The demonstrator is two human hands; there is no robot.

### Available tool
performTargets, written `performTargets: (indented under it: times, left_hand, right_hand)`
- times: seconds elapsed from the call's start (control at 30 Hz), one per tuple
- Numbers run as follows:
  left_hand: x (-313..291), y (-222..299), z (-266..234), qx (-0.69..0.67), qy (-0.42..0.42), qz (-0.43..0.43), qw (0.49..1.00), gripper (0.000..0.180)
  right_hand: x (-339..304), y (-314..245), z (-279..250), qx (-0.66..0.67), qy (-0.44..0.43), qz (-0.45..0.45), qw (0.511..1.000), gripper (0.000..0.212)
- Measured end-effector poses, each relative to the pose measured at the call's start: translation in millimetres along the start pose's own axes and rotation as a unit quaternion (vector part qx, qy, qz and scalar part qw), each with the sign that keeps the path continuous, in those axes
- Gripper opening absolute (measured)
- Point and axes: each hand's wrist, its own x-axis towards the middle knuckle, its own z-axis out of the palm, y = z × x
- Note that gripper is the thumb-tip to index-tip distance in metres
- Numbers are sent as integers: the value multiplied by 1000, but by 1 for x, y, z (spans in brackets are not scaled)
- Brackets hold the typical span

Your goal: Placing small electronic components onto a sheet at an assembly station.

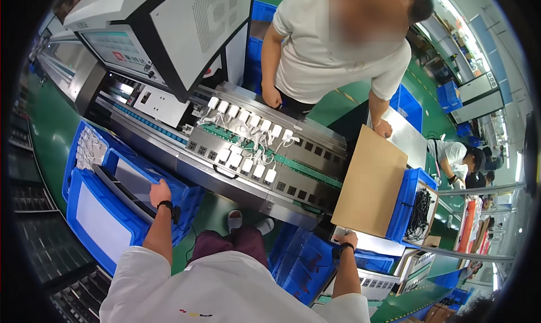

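Note:
My left hand is closed at the rim of a blue plastic crate, left of the machine. Beside it lie a dark strip and a blue crate with a white liner. My right hand is closed by the near edge of a brown cardboard sheet; what its fingers grip is hidden. A white panel shows under that edge. Between my arms and a co-worker, a metal conveyor line carries two rows of white power adapters with white cables.
The co-worker's hand rests by the cardboard's far corner. A blue crate of black cables stands at the right. Below the line sits a blue bin. A large white machine with a screen rises at the far left.

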Motion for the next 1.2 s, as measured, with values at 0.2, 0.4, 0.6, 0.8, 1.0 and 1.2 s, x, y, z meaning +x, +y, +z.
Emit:
performTargets:
  times: [0.2,0.4,0.6,0.8,1.0,1.2]
  left_hand:
    - [-4,1,-1,-19,4,-2,1000,51]
    - [-8,-3,-8,-23,6,-6,1000,49]
    - [-5,-3,-3,-22,12,7,1000,48]
    - [-3,-3,-3,-26,17,-11,999,49]
    - [-10,-3,-15,-29,7,0,1000,47]
    - [-8,-2,-10,-29,10,-2,1000,48]
  right_hand:
    - [-6,2,-4,-22,8,13,1000,63]
    - [-10,-5,0,-21,30,10,999,61]
    - [-3,3,0,-8,-13,-7,1000,62]
    - [-3,4,-3,-9,1,-2,1000,59]
    - [-16,-9,-10,-19,11,13,1000,59]
    - [-6,-5,-5,-35,12,28,999,62]
